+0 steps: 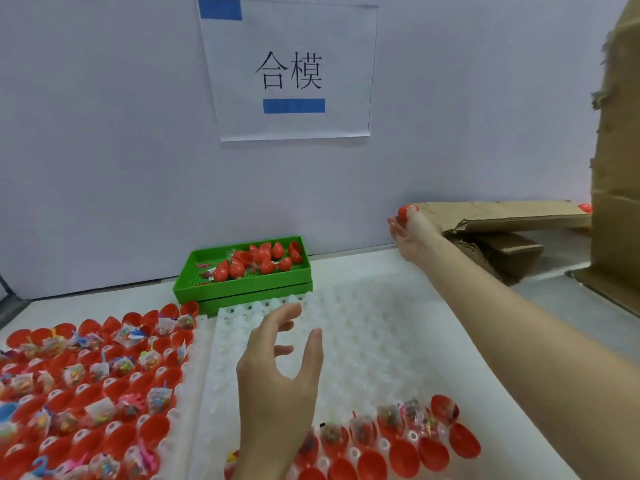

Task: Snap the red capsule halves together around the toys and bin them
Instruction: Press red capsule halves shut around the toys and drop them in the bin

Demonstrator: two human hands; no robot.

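White wall with a taped paper sign [289, 69] backs the worktop [349, 268], and torn cardboard [502, 216] lies at the far right, where I judge the bin to be, though I can't see its opening.

My right hand [410, 230] is stretched out toward that cardboard with a closed red capsule [403, 212] pinched at the fingertips. The risk, as I read it, is the release: the cardboard flap sits between hand and bin, so a short toss could bounce the capsule back onto the worktop, and a seam not fully snapped could pop and spill the toy.

My left hand [280, 368] hovers wide and holds nothing over the white tray [363, 323]. It hangs close over the front row of filled halves [398, 441], so a careless drop could knock them.

Far more filled halves sit in the left tray [93, 382]. A green tray [242, 271] by the wall holds loose caps [263, 259]. Each capsule looks glossy, smooth and egg-shaped, so likely slippery.
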